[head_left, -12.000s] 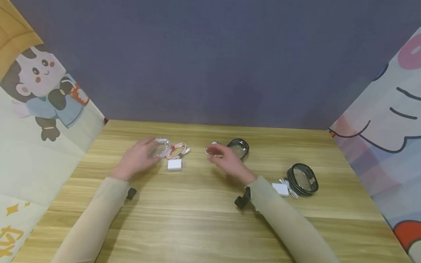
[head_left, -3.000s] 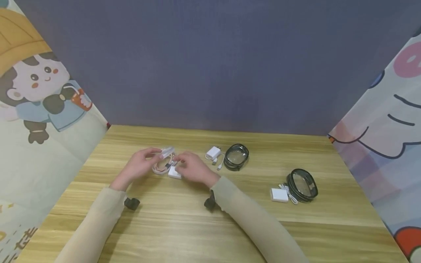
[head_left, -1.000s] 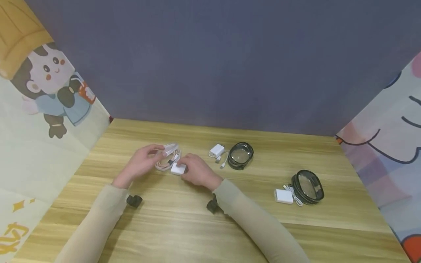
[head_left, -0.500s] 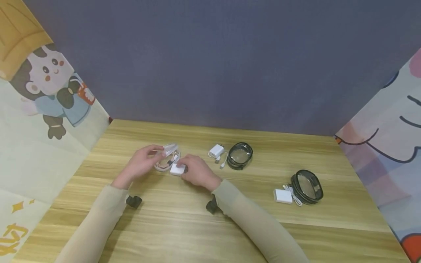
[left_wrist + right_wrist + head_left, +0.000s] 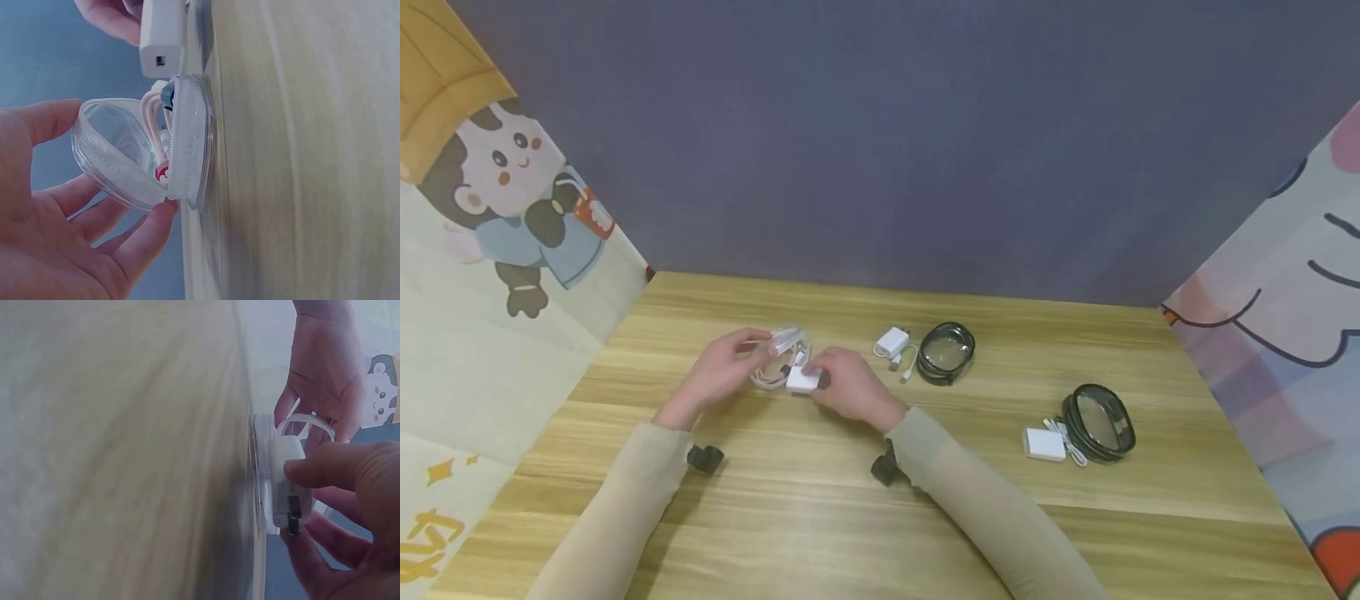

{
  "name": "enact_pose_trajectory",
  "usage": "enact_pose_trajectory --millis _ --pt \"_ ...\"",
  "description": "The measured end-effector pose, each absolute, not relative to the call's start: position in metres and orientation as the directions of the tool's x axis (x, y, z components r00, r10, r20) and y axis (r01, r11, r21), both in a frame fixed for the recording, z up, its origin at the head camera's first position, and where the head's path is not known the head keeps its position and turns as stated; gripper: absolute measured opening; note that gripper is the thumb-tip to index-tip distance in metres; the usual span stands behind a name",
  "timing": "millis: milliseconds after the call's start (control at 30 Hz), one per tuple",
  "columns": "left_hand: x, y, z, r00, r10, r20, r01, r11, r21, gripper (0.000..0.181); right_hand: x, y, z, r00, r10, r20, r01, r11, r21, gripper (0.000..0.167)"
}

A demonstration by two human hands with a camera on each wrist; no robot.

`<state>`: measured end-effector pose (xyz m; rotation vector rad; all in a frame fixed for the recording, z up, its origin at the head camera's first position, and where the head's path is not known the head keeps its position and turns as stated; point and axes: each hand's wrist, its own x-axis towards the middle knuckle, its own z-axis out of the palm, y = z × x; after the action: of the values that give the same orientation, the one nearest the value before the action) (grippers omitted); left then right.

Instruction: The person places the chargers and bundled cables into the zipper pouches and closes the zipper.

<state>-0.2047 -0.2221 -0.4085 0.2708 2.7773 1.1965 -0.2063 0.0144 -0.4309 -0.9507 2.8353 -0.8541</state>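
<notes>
In the head view, the left hand [image 5: 722,367] holds the clear case [image 5: 786,340] at its raised half, and just beside it the right hand [image 5: 852,387] grips a white charger [image 5: 802,380], which is between the two hands. The wooden table [image 5: 805,517] is under both hands. Past the right hand there is a second white charger [image 5: 892,343] with a white cable [image 5: 912,363], and beside them a black-edged case [image 5: 946,353]; outward from the right forearm [image 5: 985,500], a third white charger [image 5: 1044,444] rests by another white cable [image 5: 1076,450] and another black-edged case [image 5: 1101,421]. In the left wrist view, the left hand's grip is rather wide, with its fingers spread around the raised half of the clear case; the zip [image 5: 174,140] is parted, and inside is a coiled pink cable [image 5: 152,122] with a red band [image 5: 162,172] and a grey band [image 5: 167,95]. The charger is just past the clear case, its port [image 5: 160,60] turned to the left hand, and the right hand shows behind it only in part. In the right wrist view, the right hand's grip is narrow: it pinches the charger between thumb and fingers, with the metal prongs [image 5: 294,525] pointing away from the clear case. The clear case is behind the charger; if they touch, I cannot tell.
</notes>
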Motion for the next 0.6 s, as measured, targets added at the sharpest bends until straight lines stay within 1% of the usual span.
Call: enact_pose_trajectory --millis 200,400,600 --pt "-0.2056 -0.2236 -0.4101 -0.979 0.202 -0.02 0.123 0.669 0.733 0.056 -0.2058 0.0119 -0.4305 -0.818 -0.541 0.197 -0.549 0.631 -0.549 0.036" --pt "-0.2072 -0.2229 -0.4119 -0.98 0.197 -0.021 0.118 0.666 0.737 0.057 -0.2053 0.0078 -0.4307 -0.815 -0.523 0.248 -0.565 0.626 -0.538 0.032" --pt "-0.2069 -0.2223 -0.4115 -0.98 0.2 -0.02 0.12 0.665 0.737 0.058 -0.2055 0.0044 -0.4292 -0.825 -0.5 0.263 -0.555 0.631 -0.542 0.032"
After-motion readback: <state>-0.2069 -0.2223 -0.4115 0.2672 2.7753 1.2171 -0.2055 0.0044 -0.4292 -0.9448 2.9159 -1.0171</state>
